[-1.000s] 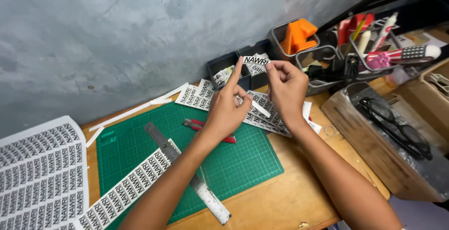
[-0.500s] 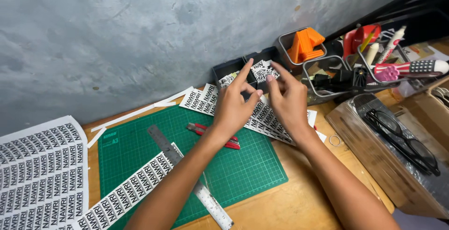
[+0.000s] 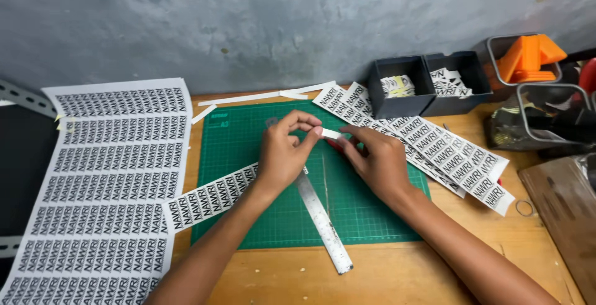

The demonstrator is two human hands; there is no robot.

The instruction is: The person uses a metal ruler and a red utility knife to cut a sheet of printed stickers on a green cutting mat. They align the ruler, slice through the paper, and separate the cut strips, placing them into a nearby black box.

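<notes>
1. The small white label piece (image 3: 331, 134) sat just above the green cutting mat (image 3: 248, 156), near its upper middle, pinched between both hands.
2. The left hand (image 3: 282, 153) gripped one end of it between thumb and forefinger, the other fingers curled loosely above; the wrist was low, the forearm running back toward the near edge of the table.
3. The right hand (image 3: 375, 159) held the other end with its fingertips, palm down, knuckles toward the wall, covering something red on the mat that I could not make out.
4. A steel ruler (image 3: 320, 215) lay slanted across the mat beneath the hands, and a cut strip of printed labels (image 3: 211, 199) stuck out from under the left wrist.
5. As to progress, I judged the work well started but far from over: two dark bins (image 3: 422, 85) by the wall already held a small pile of separated labels each.
6. Several cut strips (image 3: 434, 150) lay fanned out at the right, not yet divided.
7. Large uncut printed sheets (image 3: 105, 181) were stacked at the left, so most of the cutting looked to be ahead.
8. Thin white offcuts (image 3: 261, 98) lay along the mat's far edge.
</notes>
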